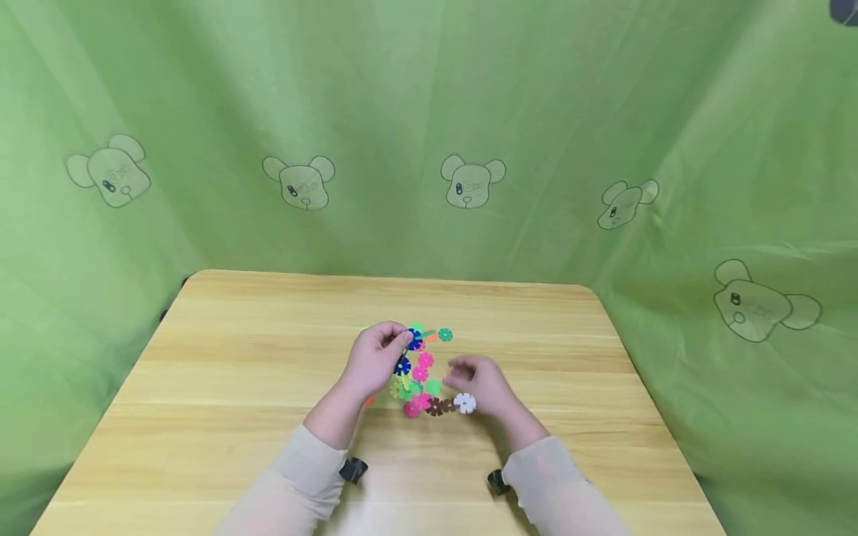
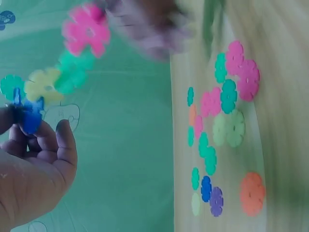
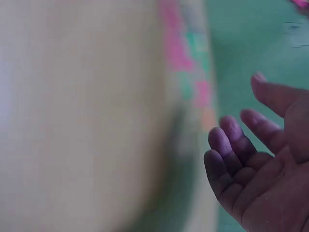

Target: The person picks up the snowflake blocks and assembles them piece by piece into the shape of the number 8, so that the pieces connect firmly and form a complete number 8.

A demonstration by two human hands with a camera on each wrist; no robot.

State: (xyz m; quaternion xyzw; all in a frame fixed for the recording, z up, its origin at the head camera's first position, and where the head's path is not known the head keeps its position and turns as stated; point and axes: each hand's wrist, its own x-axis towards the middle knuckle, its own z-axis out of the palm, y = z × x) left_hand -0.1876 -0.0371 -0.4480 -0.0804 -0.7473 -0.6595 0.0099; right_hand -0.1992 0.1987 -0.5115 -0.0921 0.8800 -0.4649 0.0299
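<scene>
My left hand [image 1: 377,361] is raised over the table and pinches a blue notched plastic disc [image 2: 33,120] between thumb and fingers. This disc belongs to a chain of interlocked snowflake discs. Beyond it in the left wrist view come a yellow disc [image 2: 42,86], a green disc [image 2: 75,71] and a pink disc [image 2: 88,30]. Brown discs [image 1: 436,406] and a white disc [image 1: 465,403] form the chain's far end in the head view. My right hand [image 1: 481,381] hovers near that end, blurred in the left wrist view. Its fingers are loosely bent, and the palm [image 3: 270,193] holds nothing.
Loose discs lie scattered on the wooden table [image 1: 234,372], among them an orange disc [image 2: 252,193], a purple disc [image 2: 217,201] and a magenta disc [image 2: 248,79]. A green curtain [image 1: 389,89] with printed bear heads surrounds the table's back and sides.
</scene>
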